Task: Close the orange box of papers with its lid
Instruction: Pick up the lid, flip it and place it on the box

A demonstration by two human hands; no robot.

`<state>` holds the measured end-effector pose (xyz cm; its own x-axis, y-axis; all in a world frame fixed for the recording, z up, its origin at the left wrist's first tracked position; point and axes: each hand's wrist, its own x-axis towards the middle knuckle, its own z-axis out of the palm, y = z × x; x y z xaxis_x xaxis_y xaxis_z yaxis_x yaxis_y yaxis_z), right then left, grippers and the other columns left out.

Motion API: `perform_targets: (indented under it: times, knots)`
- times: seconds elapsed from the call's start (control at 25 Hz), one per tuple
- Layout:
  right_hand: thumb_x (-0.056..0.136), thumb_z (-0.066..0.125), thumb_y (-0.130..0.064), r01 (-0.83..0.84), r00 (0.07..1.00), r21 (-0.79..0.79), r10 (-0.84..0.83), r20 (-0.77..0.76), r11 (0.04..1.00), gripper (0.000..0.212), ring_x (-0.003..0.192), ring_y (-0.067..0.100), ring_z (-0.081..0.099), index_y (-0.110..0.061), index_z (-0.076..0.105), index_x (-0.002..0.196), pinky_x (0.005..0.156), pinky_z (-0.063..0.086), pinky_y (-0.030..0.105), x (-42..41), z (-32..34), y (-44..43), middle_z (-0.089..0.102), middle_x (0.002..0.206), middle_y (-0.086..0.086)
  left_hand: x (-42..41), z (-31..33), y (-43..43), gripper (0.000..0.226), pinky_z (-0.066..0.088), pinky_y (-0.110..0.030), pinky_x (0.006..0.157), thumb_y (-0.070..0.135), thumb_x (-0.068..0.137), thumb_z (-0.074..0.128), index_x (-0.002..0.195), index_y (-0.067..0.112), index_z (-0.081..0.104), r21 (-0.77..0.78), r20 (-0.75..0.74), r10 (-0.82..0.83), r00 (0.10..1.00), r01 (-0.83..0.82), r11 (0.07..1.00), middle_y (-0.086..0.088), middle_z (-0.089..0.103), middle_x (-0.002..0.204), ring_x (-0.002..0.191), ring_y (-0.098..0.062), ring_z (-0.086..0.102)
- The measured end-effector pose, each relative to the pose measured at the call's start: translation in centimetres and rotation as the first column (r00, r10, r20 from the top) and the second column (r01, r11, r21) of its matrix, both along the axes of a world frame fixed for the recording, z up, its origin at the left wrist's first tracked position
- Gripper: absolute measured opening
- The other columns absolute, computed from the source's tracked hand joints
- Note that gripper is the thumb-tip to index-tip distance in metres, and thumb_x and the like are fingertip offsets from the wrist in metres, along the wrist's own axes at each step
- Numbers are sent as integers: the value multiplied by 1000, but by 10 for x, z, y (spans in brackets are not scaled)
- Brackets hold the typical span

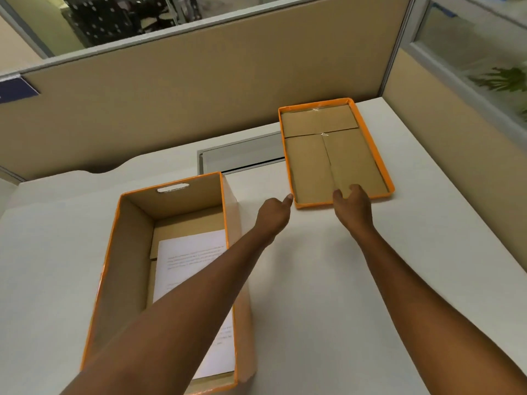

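Office cubicle, beige partition walls (199, 89) on two sides, white counter (328, 280) filling the view. The tall orange-edged brown cardboard box (125, 252) sat at about 7 o'clock on the counter, open on top, white printed papers (188, 260) lying flat inside, handle slot in its far end wall. Its long axis ran roughly 6 to 12 o'clock, leaning slightly toward 1.

The shallow orange-rimmed cardboard lid (336, 155) lay at about 1 o'clock, well apart from the box, upside down with the brown inside facing up. Long axis also near 6 to 12, tilted a little toward 11; near short edge faced the person.

Left hand (273, 215) was at the lid's near left corner, thumb tip touching or just beside the rim; its grip was loosely curled and held nothing. Right hand (353, 209) was on the near short edge, fingers over the rim and inside; whether that grip had closed on the edge, cannot tell.

Progress: early. Lid not lifted, not flipped, box uncovered. Left to do, likely: grasp, turn over, carry toward 7 o'clock, align long axes, seat.
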<state>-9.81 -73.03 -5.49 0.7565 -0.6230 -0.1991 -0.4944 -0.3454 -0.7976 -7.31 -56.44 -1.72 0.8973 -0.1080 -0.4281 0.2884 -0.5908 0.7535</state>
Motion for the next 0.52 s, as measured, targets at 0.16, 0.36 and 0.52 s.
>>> perform_targets:
  times: [0.16, 0.36, 0.52]
  knots:
    - [90, 52, -31, 79, 997, -93, -79, 6, 993, 60, 129, 35, 41, 4, 37, 135, 104, 36, 40, 35, -12, -51, 42, 141, 21, 35, -25, -19, 52, 36, -32, 64, 41, 96, 44, 55, 11, 33, 15, -58, 59, 997, -58, 998, -5, 41, 58, 60, -23, 43]
    - [86, 55, -28, 259, 965, -54, -261, -30, 964, 54, 121, 35, 48, 3, 43, 128, 96, 43, 41, 67, -22, -105, 49, 133, 19, 66, -48, -33, 36, 37, -34, 64, 32, 92, 53, 67, 8, 44, 61, -77, 75, 994, -70, 996, -14, 48, 72, 67, -26, 45]
    - [86, 57, -28, 203, 972, -120, -215, -100, 972, 51, 120, 37, 48, 2, 44, 125, 95, 42, 43, 80, -37, -117, 50, 130, 20, 82, -64, -47, 29, 43, -35, 65, 31, 90, 55, 75, 6, 51, 77, -83, 101, 991, -95, 992, -15, 53, 74, 69, -28, 51]
